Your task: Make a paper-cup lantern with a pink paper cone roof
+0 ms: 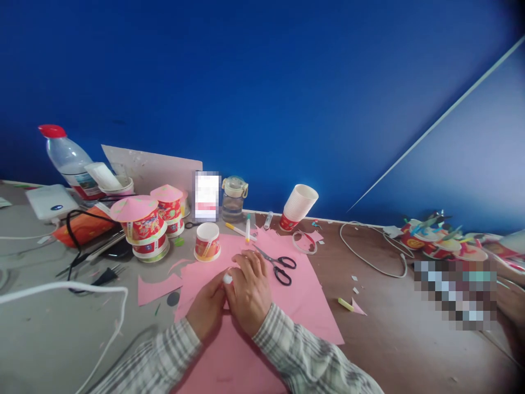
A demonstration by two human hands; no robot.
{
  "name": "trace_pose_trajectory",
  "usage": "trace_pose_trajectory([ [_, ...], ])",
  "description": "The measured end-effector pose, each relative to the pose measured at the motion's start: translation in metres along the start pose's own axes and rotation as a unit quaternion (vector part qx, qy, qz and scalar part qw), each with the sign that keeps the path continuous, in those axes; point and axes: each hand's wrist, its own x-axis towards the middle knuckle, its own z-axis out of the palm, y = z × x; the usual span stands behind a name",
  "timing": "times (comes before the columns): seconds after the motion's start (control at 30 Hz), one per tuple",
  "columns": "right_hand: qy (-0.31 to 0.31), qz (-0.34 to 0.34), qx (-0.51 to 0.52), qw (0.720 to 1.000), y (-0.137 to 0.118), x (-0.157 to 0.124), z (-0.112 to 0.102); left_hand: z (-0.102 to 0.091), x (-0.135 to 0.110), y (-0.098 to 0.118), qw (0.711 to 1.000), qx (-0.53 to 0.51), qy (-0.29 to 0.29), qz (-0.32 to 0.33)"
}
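Head view, far left: a clear bottle [69, 158] with a red cap leans beside a white power bank [53, 201] on the grey tabletop [49, 334]. Next come the cups with pink cone tops, the nearer one [141, 223] standing upright with its cone pointing up. A loose pink scrap [158, 289] lies flat just left of the large sheet of pink paper [311, 317].

Left hand [207, 306] is over that sheet, curled narrow, its fingers meeting those of the other hand; I cannot tell what it pinches, as the palm and fingertips are hidden. Just beyond it a red-patterned paper cup [207, 246] stands upright, mouth up, its long axis vertical. Between the two thumbs shows a small white piece [227, 278], mostly covered, so its long axis is unclear. Right hand [250, 295] lies palm down, fingers close together and pointing forward, its thumb next to the white piece; whether it grips anything underneath cannot be told.

Right of its fingers, the black-handled scissors [274, 261] lie on the pink sheet, blades pointing forward and left, handles back and right. Beyond them a stack of paper cups [299, 205] tilts rightward, mouths up. Farther right is a yellow stick [345, 305] on the brown tabletop [381, 350].
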Motion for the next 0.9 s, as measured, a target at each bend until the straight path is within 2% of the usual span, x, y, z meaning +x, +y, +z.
trace_pose_trajectory([
  [0.2,0.009,0.030,-0.013,0.999,0.009,0.002,0.001,0.004,-0.002,0.003,1.000,-0.001,0.020,0.017],
  [0.43,0.014,0.066,-0.022,0.997,0.027,0.007,0.005,0.002,0.000,0.001,0.997,-0.050,0.030,-0.055],
  [0.57,0.054,0.088,-0.006,0.995,0.034,0.011,-0.005,0.000,0.003,0.001,0.991,-0.101,0.046,-0.070],
  [0.67,0.069,0.072,0.014,0.995,0.027,0.010,-0.014,0.001,0.003,0.003,0.989,-0.123,0.049,-0.066],
  [0.8,0.024,0.017,0.012,0.999,0.010,0.005,-0.013,0.003,0.001,0.005,0.991,-0.109,0.060,-0.053],
  [0.9,0.003,0.011,-0.001,1.000,0.004,0.003,-0.007,0.003,0.000,0.003,0.995,-0.082,0.048,-0.038],
])
